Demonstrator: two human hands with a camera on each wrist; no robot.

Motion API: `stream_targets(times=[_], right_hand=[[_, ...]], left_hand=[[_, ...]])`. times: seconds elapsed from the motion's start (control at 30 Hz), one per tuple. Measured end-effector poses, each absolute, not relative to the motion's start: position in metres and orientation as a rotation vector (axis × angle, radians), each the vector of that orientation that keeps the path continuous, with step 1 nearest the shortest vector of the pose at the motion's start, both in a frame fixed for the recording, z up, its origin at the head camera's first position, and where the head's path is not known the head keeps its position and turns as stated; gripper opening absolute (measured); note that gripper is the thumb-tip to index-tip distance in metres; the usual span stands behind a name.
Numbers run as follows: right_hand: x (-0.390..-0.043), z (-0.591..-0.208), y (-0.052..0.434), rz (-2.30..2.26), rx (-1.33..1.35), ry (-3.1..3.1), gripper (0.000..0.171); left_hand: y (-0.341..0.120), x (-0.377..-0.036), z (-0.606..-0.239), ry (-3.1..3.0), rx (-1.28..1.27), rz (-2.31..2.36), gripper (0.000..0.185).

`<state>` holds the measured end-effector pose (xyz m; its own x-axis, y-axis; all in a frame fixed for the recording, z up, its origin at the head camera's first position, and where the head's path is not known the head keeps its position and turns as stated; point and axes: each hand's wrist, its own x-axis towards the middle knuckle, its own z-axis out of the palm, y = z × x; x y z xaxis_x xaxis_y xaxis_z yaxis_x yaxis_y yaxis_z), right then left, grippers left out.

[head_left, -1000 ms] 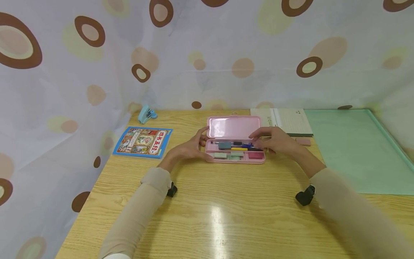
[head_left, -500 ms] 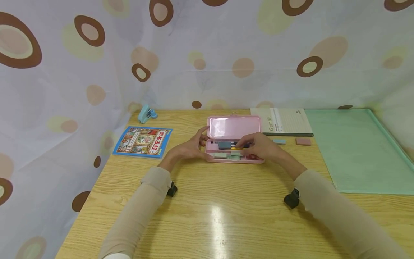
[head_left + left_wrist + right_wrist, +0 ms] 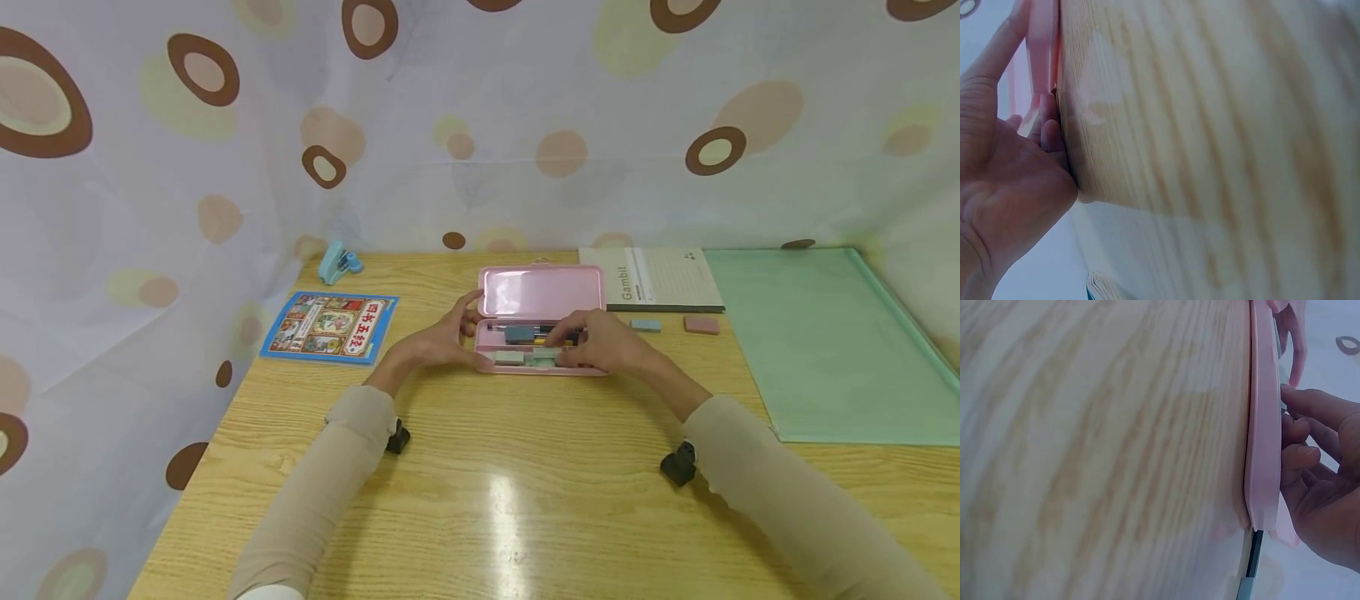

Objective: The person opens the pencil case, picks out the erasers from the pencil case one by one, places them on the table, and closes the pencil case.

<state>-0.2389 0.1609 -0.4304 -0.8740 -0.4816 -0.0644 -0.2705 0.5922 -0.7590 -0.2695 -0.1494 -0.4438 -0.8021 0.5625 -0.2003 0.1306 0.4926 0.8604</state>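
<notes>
Pencil case (image 3: 542, 321), open at the table's (image 3: 525, 492) twelve o'clock: left hand (image 3: 438, 342) steadies its end, fingers straight; right hand's (image 3: 600, 346) fingers curl inside, so a snag could scatter erasers.

A wooden surface (image 3: 525, 500) carries a blue picture book (image 3: 329, 327) at the left, with a light blue stapler (image 3: 339, 262) behind it near the back edge. At the back right lies a pale notebook (image 3: 660, 278), and just in front of it sit a small blue eraser (image 3: 645, 325) and a pink eraser (image 3: 701, 324), apart from each other. A green mat (image 3: 825, 342) covers the right side. A curtain with brown rings (image 3: 225, 125) hangs behind.
</notes>
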Motion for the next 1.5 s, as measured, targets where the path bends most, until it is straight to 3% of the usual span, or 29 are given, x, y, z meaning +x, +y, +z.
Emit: stream_targets(times=[0.67,1.17,1.5], right_hand=[[-0.237,-0.428,0.153,-1.137,-0.586,2.621,0.011],[-0.235,-0.430,0.153,-1.096,-0.706,2.664,0.018],[-0.237,-0.418,0.190,-1.269,-0.509,2.565,0.020]], left_hand=[[-0.150,-0.270,-0.443,2.289,0.571,1.256,0.121],[-0.152,-0.269,-0.441,2.262,0.574,1.276,0.120],[-0.151,-0.270,-0.444,2.273,0.587,1.259,0.121]])
